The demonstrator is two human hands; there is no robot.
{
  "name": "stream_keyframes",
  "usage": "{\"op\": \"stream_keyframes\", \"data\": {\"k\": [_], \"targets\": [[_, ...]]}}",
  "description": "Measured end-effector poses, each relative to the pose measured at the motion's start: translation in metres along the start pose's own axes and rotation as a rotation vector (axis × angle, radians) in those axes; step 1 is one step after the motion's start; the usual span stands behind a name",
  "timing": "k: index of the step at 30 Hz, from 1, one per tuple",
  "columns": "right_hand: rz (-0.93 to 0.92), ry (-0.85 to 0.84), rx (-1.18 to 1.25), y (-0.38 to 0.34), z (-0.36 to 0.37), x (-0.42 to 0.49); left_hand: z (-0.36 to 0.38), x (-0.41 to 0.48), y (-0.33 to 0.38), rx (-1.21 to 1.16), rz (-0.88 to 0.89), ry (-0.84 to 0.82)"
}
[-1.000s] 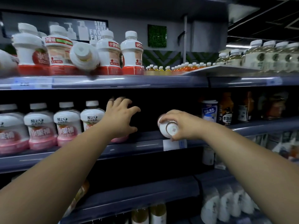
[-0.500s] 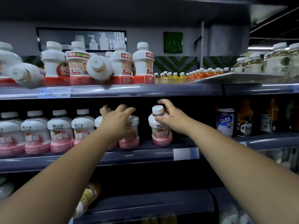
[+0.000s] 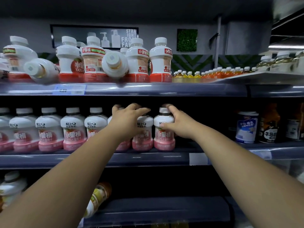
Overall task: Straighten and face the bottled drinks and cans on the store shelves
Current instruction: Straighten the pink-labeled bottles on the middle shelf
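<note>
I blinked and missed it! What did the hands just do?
The right hand stood the tipped pink bottle upright, then slid it left beside the neighbouring bottle, gripping it throughout. The left hand stayed on the pink row. Toppled red bottles up top still lie there.

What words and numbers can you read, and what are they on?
"STRA IGHT FROM FAR": wall sign.
"小果桶": pink bottles and red bottles.
"轻上": pink bottles' shoulders.
"4.20": price tag, blurry.
"牛马": dark bottle.
Blue can: too blurred.
</note>
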State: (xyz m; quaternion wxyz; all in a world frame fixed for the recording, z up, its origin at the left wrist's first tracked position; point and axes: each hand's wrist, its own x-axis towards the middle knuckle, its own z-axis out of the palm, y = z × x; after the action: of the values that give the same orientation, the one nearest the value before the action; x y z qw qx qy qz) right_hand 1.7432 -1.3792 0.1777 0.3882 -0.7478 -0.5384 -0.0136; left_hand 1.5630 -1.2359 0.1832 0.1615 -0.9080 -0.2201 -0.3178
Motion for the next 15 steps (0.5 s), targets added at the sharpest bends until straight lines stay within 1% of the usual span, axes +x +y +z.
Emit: {"op": "stream_keyframes", "data": {"k": [4,15], "targets": [[-0.003,0.060,-0.025,-0.0002,0.0041,-0.0034,0.0004,-0.0016,0.0002,0.010,-0.005,0.010],[0.003,0.046,-0.075,-0.0047,0.0047,-0.0067,-0.0019,-0.0038,0.0010,0.011,0.006,-0.019]]}}
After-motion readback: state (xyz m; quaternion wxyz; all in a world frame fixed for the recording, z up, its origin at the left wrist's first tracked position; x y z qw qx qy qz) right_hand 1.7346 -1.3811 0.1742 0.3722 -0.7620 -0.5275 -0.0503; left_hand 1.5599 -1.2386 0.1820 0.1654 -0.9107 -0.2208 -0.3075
